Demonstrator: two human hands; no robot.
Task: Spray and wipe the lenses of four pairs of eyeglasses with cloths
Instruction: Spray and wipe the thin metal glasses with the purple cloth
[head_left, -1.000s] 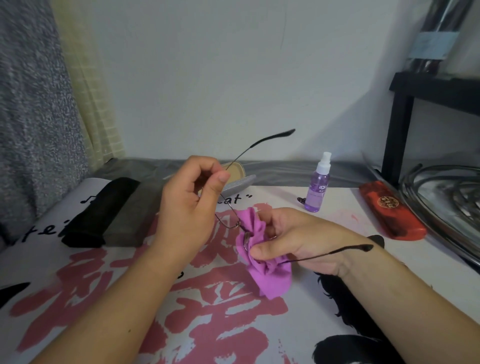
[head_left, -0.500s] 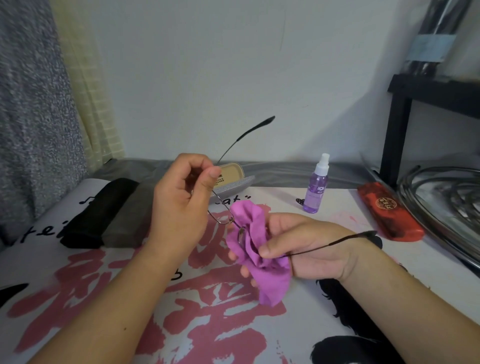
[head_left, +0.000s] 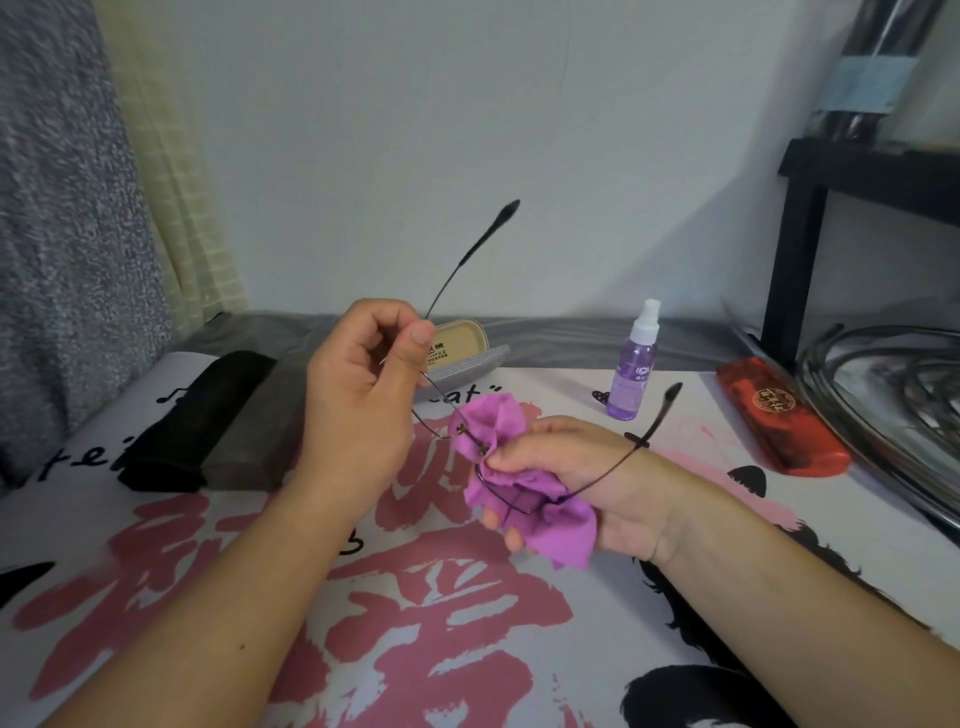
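Thin wire-framed eyeglasses hang in the air between my hands, both temples unfolded. My left hand pinches the left end of the frame near the hinge, and that temple points up toward the wall. My right hand grips a bunched purple cloth wrapped around the right lens, thumb pressing on top. The other temple runs back over my right wrist. A purple spray bottle with a white nozzle stands upright on the table behind my right hand.
A black case and a grey case lie side by side at the left. An open tan-lined case sits behind my left hand. A red case lies right, beside metal racks and a black shelf leg.
The glasses have rotated: the left temple swung up steeply and the right temple lifted over my wrist. My right hand shifted the cloth lower along the lens.
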